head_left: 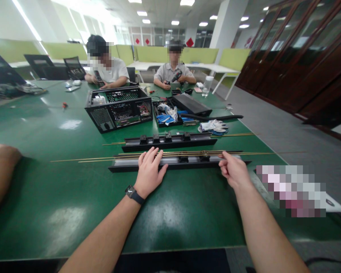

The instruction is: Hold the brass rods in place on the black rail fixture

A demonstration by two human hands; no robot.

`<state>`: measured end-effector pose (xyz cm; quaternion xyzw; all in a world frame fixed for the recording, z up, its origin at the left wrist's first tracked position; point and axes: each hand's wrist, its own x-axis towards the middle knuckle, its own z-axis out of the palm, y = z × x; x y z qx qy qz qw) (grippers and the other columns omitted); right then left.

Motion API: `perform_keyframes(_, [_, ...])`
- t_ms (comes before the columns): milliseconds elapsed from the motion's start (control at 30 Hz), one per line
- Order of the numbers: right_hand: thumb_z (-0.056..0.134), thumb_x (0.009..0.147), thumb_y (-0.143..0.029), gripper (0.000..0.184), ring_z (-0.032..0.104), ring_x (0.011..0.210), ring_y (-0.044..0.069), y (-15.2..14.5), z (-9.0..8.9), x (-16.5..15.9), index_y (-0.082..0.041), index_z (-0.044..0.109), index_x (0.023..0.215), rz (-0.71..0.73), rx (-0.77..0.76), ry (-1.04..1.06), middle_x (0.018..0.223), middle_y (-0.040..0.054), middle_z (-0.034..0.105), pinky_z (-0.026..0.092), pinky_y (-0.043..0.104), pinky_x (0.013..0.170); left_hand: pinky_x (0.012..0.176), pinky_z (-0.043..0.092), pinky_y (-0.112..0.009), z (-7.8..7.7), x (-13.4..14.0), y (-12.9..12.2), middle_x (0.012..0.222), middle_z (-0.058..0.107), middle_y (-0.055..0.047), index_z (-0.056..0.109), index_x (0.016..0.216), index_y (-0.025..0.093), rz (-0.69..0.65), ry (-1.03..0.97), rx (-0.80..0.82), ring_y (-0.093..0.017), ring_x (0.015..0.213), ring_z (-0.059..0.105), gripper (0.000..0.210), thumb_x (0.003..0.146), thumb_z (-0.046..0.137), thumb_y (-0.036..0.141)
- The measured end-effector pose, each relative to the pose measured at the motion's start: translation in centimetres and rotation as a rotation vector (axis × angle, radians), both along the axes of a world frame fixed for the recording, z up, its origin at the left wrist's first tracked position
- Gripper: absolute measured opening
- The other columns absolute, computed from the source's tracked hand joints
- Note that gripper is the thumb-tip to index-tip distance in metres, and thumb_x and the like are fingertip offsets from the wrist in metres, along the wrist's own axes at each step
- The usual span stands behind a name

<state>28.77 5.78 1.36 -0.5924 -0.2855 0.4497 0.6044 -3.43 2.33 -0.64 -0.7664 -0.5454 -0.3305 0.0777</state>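
A long black rail (176, 165) with a silvery channel and small black blocks lies on the green table. Several thin brass-coloured rods (102, 159) run along its top and stick out past both ends. My left hand (151, 168), with a dark watch (134, 194) on its wrist, lies palm down over the rail and rods, fingers stretched out. At the right part of the rail, my right hand (233, 167) is closed, thumb and forefinger pinched at the rods. How many rods it grips is hidden. A second such rail (170, 144) lies just behind, also with rods.
Beyond stand an open black computer case (119, 110), a tray (159, 122) with gloves, a black panel (191, 104) and white gloves (213, 126). Two people sit opposite, one with a power drill (176, 76). Another person's arm (2, 170) rests at left. A pixelated object (292, 189) lies right.
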Motion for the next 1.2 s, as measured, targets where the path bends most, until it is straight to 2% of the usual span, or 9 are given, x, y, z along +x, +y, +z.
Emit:
perform_keyframes(100, [0.079, 0.079, -0.037, 0.026, 0.039, 0.031, 0.006, -0.06, 0.09, -0.07, -0.014, 0.067, 0.081, 0.009, 0.008, 0.008, 0.053, -0.0003, 0.06, 0.019, 0.016, 0.027, 0.122, 0.029, -0.053, 0.0, -0.02, 0.01, 0.149, 0.058, -0.014, 0.055, 0.145, 0.021, 0.0, 0.005, -0.003, -0.031, 0.147, 0.045, 0.048, 0.099, 0.057, 0.038])
perform_keyframes(367, [0.074, 0.081, -0.033, 0.02, 0.037, 0.03, 0.006, 0.41, -0.21, 0.4, -0.016, 0.064, 0.078, -0.121, 0.019, 0.021, 0.05, -0.0025, 0.057, 0.019, 0.016, 0.026, 0.122, 0.029, -0.053, 0.01, 0.0, -0.03, 0.148, 0.058, -0.015, 0.055, 0.144, 0.02, -0.003, 0.009, 0.007, -0.032, 0.147, 0.045, 0.048, 0.099, 0.058, 0.037])
perform_keyframes(633, [0.075, 0.08, -0.035, 0.022, 0.037, 0.03, 0.007, 0.21, -0.26, 0.24, -0.014, 0.067, 0.081, 0.004, 0.001, 0.019, 0.051, -0.0009, 0.058, 0.019, 0.016, 0.026, 0.123, 0.028, -0.051, 0.07, 0.03, -0.1, 0.148, 0.058, -0.015, 0.055, 0.143, 0.018, 0.002, 0.017, 0.01, -0.031, 0.147, 0.045, 0.048, 0.099, 0.059, 0.037])
perform_keyframes(867, [0.072, 0.081, -0.031, 0.017, 0.038, 0.03, 0.006, 0.37, -0.19, 0.3, -0.015, 0.065, 0.079, -0.12, 0.004, 0.019, 0.05, -0.0024, 0.056, 0.018, 0.016, 0.026, 0.122, 0.029, -0.052, 0.07, 0.0, -0.07, 0.148, 0.058, -0.015, 0.055, 0.144, 0.02, -0.005, 0.003, 0.01, -0.031, 0.147, 0.045, 0.048, 0.099, 0.058, 0.037])
perform_keyframes(1100, [0.073, 0.08, -0.034, 0.021, 0.037, 0.03, 0.007, 0.19, -0.24, 0.3, -0.014, 0.067, 0.081, -0.046, 0.012, 0.0, 0.05, -0.0013, 0.057, 0.018, 0.017, 0.026, 0.122, 0.03, -0.053, 0.02, 0.06, -0.06, 0.148, 0.059, -0.014, 0.055, 0.145, 0.022, -0.004, -0.012, 0.01, -0.032, 0.146, 0.046, 0.049, 0.098, 0.059, 0.037])
perform_keyframes(1200, [0.074, 0.079, -0.033, 0.02, 0.036, 0.03, 0.006, 0.22, -0.25, 0.27, -0.014, 0.067, 0.079, -0.058, 0.018, 0.002, 0.05, -0.0018, 0.057, 0.018, 0.017, 0.026, 0.122, 0.03, -0.053, 0.03, 0.03, -0.03, 0.148, 0.059, -0.014, 0.056, 0.144, 0.022, -0.003, -0.011, 0.011, -0.032, 0.146, 0.046, 0.049, 0.098, 0.059, 0.037])
